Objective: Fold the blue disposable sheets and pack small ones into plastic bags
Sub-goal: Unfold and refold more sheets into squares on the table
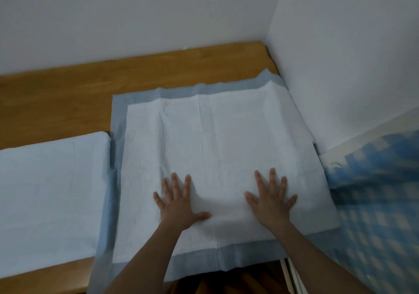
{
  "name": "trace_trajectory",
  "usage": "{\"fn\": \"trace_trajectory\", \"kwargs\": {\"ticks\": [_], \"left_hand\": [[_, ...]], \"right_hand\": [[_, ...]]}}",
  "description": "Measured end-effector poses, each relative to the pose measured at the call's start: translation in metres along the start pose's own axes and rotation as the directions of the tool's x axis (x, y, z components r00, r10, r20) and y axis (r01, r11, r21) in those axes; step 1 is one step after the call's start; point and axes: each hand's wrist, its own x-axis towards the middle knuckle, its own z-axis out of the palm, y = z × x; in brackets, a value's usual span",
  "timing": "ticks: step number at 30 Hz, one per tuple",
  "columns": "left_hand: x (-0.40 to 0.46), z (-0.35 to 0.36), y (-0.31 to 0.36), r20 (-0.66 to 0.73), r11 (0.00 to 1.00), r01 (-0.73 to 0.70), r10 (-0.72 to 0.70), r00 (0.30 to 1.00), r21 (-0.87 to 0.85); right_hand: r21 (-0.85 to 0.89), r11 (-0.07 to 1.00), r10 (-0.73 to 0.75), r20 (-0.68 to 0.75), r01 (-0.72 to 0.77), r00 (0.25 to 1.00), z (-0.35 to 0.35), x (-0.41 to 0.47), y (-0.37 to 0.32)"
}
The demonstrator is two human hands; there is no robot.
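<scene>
Pressing flat with both palms, the left hand (179, 205) and right hand (271, 199) lie spread, fingers straight, gripping nothing, on the sheet (215, 139) stretched ahead of them over the table (68, 94). Left of the left hand sits a stack (49, 185). Smoothing looks underway; folding next likely needs an edge pinched and carried across.

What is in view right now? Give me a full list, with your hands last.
Spread sheet: one, white pad with blue border, flat on the table in the corner.
Sheet stack: one, pale blue, on the table to the left, its edge over the spread sheet's border.
Table: one, brown wood, against the walls.
Walls: two, white, meeting at the corner.
Checked fabric: one, blue and white, right.
Left hand: flat on the spread sheet.
Right hand: flat on the spread sheet.
</scene>
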Motion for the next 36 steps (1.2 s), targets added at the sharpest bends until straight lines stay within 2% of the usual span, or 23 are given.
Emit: {"fn": "trace_trajectory", "kwargs": {"ticks": [5,13,19,21,25,28,31,34,36], "left_hand": [[-0.007,-0.003,-0.006,-0.007,1.0,-0.014,0.014,1.0,0.02],[-0.021,0.004,-0.024,-0.039,1.0,0.019,-0.019,0.999,-0.006],[-0.022,0.006,-0.027,-0.04,1.0,0.025,-0.025,0.999,-0.007],[-0.022,0.005,-0.026,-0.031,0.999,0.033,-0.033,0.999,0.002],[-0.023,-0.002,-0.02,-0.005,0.998,0.057,-0.057,0.998,0.03],[-0.022,-0.008,-0.012,0.026,0.994,0.094,-0.096,0.995,0.053],[-0.016,-0.013,0.0,0.028,0.997,0.007,-0.009,1.0,0.074],[-0.008,-0.017,0.016,0.002,0.991,-0.133,0.133,0.991,-0.017],[-0.004,-0.017,0.027,-0.012,0.989,-0.143,0.142,0.99,-0.047]], "right_hand": [[0.022,1.0,0.007,0.057,-0.009,0.998,-0.005,-0.005,0.002],[0.053,0.998,0.019,0.064,-0.022,0.998,0.009,-0.019,-0.01],[0.062,0.998,-0.025,0.083,0.02,0.996,0.006,-0.019,-0.003],[0.026,1.0,-0.011,0.042,0.01,0.999,0.005,-0.022,0.004],[0.026,0.996,0.087,-0.139,-0.085,0.986,0.005,-0.032,0.016],[0.038,0.996,0.083,-0.15,-0.078,0.985,0.005,-0.032,0.016],[0.052,0.999,0.009,-0.066,-0.005,0.998,0.003,-0.026,0.014],[0.007,0.997,-0.081,0.013,0.081,0.997,0.0,-0.021,0.018],[-0.022,0.991,-0.128,0.041,0.129,0.991,-0.001,-0.022,0.022]]}}
